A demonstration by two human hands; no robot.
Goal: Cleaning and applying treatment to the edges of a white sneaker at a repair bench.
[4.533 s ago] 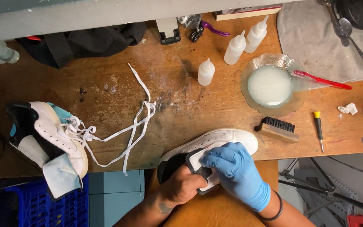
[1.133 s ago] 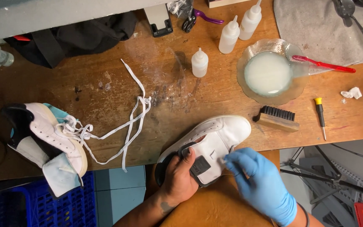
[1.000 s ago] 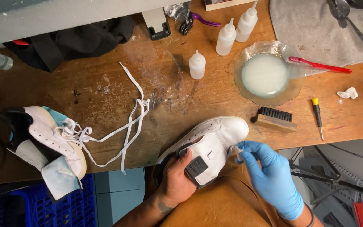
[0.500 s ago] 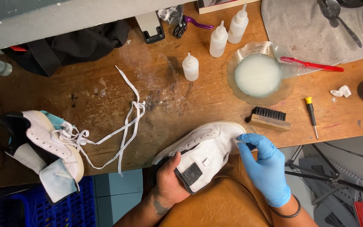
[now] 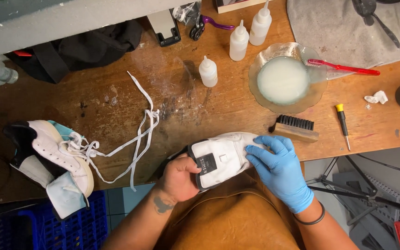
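Both hands on white sneaker (image 5: 225,155): left hand (image 5: 181,178) fingers gripping tongue, gloved right hand (image 5: 278,169) fingers gripping toe

Beside the wooden brush (image 5: 295,129), a bare left hand (image 5: 181,178) and blue-gloved right hand (image 5: 278,166) grip a white sneaker (image 5: 225,155).
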